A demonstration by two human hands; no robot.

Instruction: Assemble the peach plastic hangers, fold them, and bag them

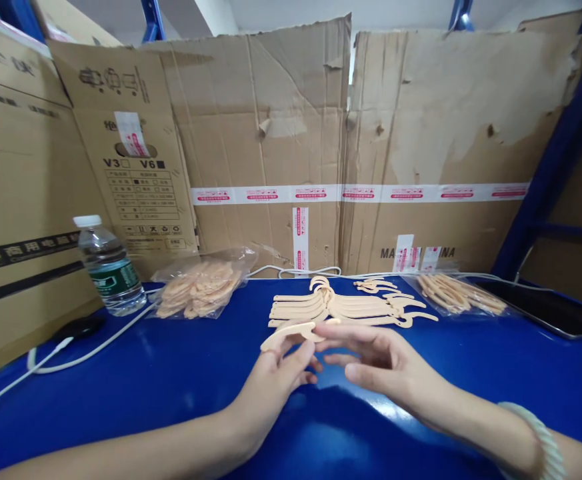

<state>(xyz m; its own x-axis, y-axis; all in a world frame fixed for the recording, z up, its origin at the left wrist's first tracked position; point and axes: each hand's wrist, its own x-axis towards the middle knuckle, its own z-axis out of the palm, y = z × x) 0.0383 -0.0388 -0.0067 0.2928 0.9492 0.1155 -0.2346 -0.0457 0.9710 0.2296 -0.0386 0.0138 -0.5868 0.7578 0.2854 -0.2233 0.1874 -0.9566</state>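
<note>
My left hand (275, 377) and my right hand (375, 360) meet over the blue table (171, 380), both pinching one small beige hanger-shaped piece (291, 331) between their fingertips. The left fingers grip its left end, the right fingers its right end. Just behind it lies a stack of the same beige hanger pieces (341, 307), laid flat in a row. A few loose pieces (373, 285) sit farther back. My right wrist wears a pale bead bracelet (541, 440).
A clear bag of beige pieces (201, 287) lies at the left, another bag (458, 293) at the right. A water bottle (108, 267) stands far left, with a white cable (85, 350) and a black object (78, 327). Cardboard boxes (271, 147) wall the back. A dark tablet (545, 307) lies at the right.
</note>
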